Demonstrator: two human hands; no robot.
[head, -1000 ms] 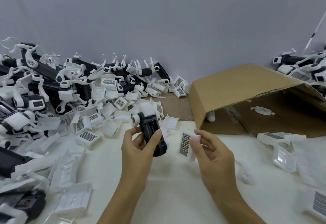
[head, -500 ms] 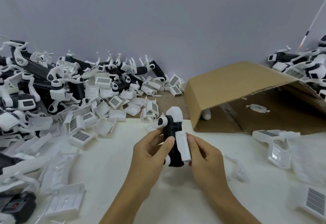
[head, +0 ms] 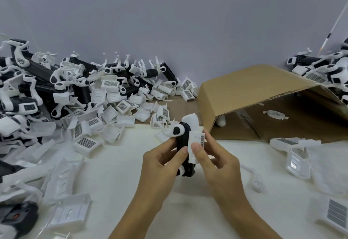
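Head camera: over a matt white tabletop (head: pixel 116 178), a person fits a label plate to a small device held just above the surface, midway between the two forearms. The left hand (head: pixel 162 161) curls its fingers round a slim black plastic housing (head: pixel 183 140) that stands nearly upright, with the thumb laid on its front edge. A glossy white round hinge knuckle and a rounded white cap (head: pixel 190 121) crown the housing.

The right hand (head: pixel 216 156) pinches a thin white moulded plastic plate (head: pixel 194 138) between thumb and fingertips, holding it flush against the housing's right flank. A strip of dark barcode-like squares shows on the plate's outer edge.

The step in hand appears to be seating the plate. Whether its catches have engaged cannot be told. The next move would likely call for firm, even thumb pressure along the plate while the left hand braces the housing against twisting.

To the left, a tangled heap of black-and-white housings and loose white plates (head: pixel 56 92) slopes up against the pale grey wall. Many of these plates show gridded stickers. More ribbed white plates (head: pixel 69 214) lie flat at the near left.

A brown corrugated cardboard box (head: pixel 244 88) lies on its side just behind the hands, its open mouth facing right, with a small white moulded part (head: pixel 275 114) inside. A white ring-shaped offcut (head: pixel 257 182) rests near the right wrist.
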